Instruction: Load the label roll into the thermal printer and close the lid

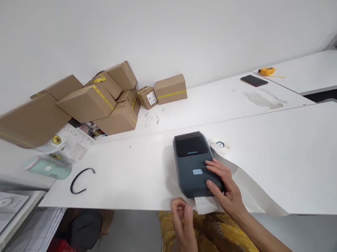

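Observation:
A dark grey label printer [193, 160] sits near the front edge of the white table [288, 154]. My right hand [225, 186] rests flat on its right front corner, fingers spread, holding nothing. A white label [205, 204] sticks out of the printer's front slot. My left hand [184, 222] hovers just in front of the table edge, left of the label, fingers curled; it is blurred. A long white paper strip [258, 187] trails from the printer's right side across the table.
A pile of taped cardboard boxes [99, 98] lies at the back left, with leaflets [72, 144], a pale green roll [51, 168] and a black curved band [81, 180] in front. A phone [254, 80] and a yellow tape measure [266, 70] lie far right.

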Demonstrator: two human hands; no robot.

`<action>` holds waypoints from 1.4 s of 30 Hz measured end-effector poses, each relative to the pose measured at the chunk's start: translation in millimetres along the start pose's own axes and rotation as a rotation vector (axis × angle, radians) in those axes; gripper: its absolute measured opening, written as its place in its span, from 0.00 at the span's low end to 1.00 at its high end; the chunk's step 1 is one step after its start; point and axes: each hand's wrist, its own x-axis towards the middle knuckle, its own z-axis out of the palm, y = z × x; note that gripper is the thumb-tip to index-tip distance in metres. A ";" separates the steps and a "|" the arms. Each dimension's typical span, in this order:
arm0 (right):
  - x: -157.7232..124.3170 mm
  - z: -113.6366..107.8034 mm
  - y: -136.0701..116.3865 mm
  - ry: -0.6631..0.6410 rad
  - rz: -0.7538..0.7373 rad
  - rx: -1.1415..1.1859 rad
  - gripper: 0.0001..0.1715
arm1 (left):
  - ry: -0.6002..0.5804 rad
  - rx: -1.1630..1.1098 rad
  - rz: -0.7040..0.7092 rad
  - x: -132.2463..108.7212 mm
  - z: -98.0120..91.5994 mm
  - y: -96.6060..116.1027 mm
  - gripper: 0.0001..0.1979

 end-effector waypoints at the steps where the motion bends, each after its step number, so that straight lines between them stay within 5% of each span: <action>1: -1.7 1.8 -0.6 0.025 0.100 0.037 0.27 | 0.042 0.003 0.046 7.9 -1.6 5.8 0.28; 3: -4.8 5.2 -0.5 0.071 0.312 0.112 0.37 | 0.021 -0.051 0.070 26.5 -0.1 18.1 0.36; 6: -8.1 7.3 2.1 0.080 0.553 0.180 0.48 | -0.193 -0.161 0.007 50.2 8.4 33.5 0.44; 10: -12.1 4.7 6.7 0.035 0.646 0.224 0.48 | -0.276 -0.232 -0.027 55.9 14.8 44.8 0.44; 22: -17.2 3.6 11.0 -0.001 0.474 0.114 0.43 | -0.230 -0.108 0.076 63.5 10.6 30.7 0.41; 27: -25.8 -7.5 8.4 -0.060 0.308 0.021 0.36 | -0.226 -0.123 0.038 40.6 -5.2 8.5 0.47; 30: -35.2 -18.8 12.6 -0.110 0.325 0.027 0.31 | -0.149 -0.108 -0.060 19.5 -11.9 -8.6 0.39; 36: -37.4 -29.0 10.3 -0.143 0.204 -0.086 0.29 | -0.454 -0.269 -0.410 6.6 7.8 11.1 0.35; 42: -29.0 -30.7 1.7 -0.163 -0.009 -0.240 0.27 | -0.503 -0.235 -0.358 5.0 26.4 23.7 0.30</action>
